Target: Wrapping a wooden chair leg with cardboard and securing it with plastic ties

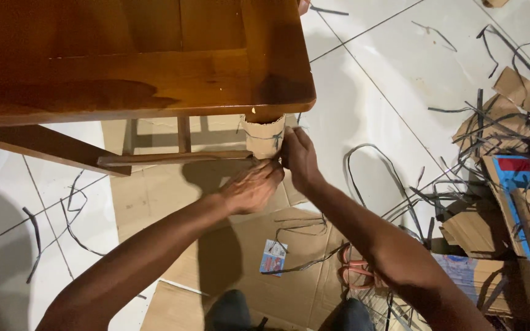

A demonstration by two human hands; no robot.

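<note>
A glossy brown wooden table [136, 55] fills the upper left. Its front leg is wrapped in a cardboard sleeve [264, 136] bound by a thin dark strap. My left hand [251, 186] presses its fingers on the lower edge of the sleeve, where a wooden crossbar [173, 159] meets the leg. My right hand [300, 160] grips the sleeve from the right side, thumb against the cardboard. Both forearms reach in from the bottom of the view.
Flattened cardboard sheets [259, 245] lie on the white tiled floor under the table. A small printed card [273, 257] and orange-handled scissors [356, 273] lie near my knees. Dark plastic straps [480, 122] and cardboard pieces [522, 89] pile up at the right.
</note>
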